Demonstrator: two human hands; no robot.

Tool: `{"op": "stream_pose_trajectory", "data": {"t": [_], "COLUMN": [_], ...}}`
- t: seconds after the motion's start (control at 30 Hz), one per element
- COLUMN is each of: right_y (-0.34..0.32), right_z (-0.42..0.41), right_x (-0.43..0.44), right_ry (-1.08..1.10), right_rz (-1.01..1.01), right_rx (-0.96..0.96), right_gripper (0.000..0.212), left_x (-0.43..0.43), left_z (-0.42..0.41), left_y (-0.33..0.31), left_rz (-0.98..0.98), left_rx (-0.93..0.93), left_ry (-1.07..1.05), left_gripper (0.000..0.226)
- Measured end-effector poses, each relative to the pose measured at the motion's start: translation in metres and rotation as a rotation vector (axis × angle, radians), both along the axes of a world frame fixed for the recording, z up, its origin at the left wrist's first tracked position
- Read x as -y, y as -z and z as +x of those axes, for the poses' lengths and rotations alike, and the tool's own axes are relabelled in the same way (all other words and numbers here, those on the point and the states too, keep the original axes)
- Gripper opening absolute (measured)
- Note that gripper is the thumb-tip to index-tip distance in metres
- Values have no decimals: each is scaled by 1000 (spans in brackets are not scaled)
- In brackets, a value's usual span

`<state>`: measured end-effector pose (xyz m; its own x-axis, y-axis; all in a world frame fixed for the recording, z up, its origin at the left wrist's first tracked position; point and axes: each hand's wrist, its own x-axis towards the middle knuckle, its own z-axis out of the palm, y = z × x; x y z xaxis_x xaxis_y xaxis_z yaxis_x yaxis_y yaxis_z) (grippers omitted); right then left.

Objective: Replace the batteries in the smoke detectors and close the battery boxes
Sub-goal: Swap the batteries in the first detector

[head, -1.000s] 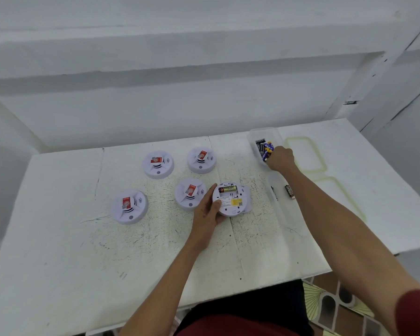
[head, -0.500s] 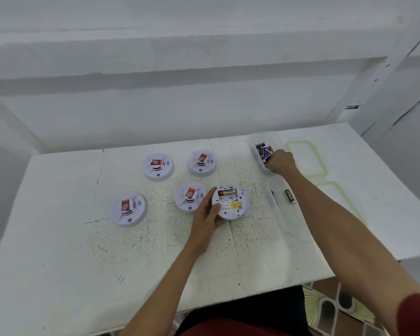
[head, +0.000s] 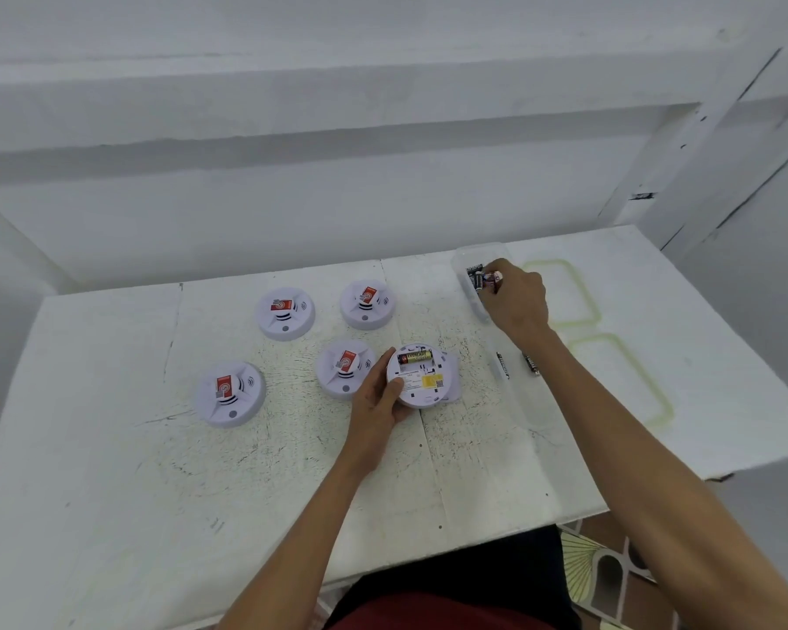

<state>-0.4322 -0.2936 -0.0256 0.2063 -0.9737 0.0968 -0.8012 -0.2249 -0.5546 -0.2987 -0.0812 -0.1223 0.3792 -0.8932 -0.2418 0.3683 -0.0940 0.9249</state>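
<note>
An upturned white smoke detector (head: pixel 424 379) lies mid-table with its battery bay uncovered; one gold battery (head: pixel 414 356) sits in it. My left hand (head: pixel 376 402) grips this detector's left rim. My right hand (head: pixel 515 297) reaches into a clear battery box (head: pixel 467 261) at the back right and pinches a battery (head: pixel 492 278) between its fingertips. Several other detectors stand face up with red stickers: one at the front left (head: pixel 230 393), one beside my left hand (head: pixel 343 368), and two behind (head: pixel 285 312) (head: pixel 367 303).
Two loose dark batteries (head: pixel 502 365) (head: pixel 531 363) lie in a second clear tray (head: pixel 519 402) under my right forearm. Two green-rimmed lids (head: pixel 560 291) (head: pixel 619 379) lie to the right. The white table (head: pixel 110 470) ends near my body; a wall stands behind.
My right hand has lifted slightly out of the battery box with a battery between its fingertips. My left hand keeps its hold on the upturned detector.
</note>
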Motion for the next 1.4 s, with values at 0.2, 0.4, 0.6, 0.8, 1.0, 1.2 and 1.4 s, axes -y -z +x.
{"op": "stream_pose_trajectory", "data": {"t": [0.2, 0.4, 0.6, 0.8, 1.0, 1.2, 1.4], "right_y": [9, 34, 54, 66, 76, 83, 80], "right_z": [15, 22, 23, 24, 28, 27, 29], "right_x": [-61, -101, -121, -136, -152, -154, -160], "right_ry": [-103, -80, -67, -66, -117, -153, -203], "right_rz": [91, 96, -18, -112, -285, -285, -235], "right_rx": [260, 338, 321, 103, -209, -386, -367], "right_gripper": [21, 22, 22, 29, 35, 42, 43], "left_x": [0, 1, 1, 1, -1, -2, -4], "left_z": [-1, -2, -1, -2, 0, 2, 2], "left_y": [1, 0, 3, 1, 4, 4, 3], "left_rz": [-5, -1, 21, 18, 4, -18, -25], "left_rx": [7, -7, -4, 2, 19, 24, -11], "left_ry": [0, -9, -22, -29, -11, 18, 7], "left_gripper": [41, 41, 45, 43, 46, 47, 47]}}
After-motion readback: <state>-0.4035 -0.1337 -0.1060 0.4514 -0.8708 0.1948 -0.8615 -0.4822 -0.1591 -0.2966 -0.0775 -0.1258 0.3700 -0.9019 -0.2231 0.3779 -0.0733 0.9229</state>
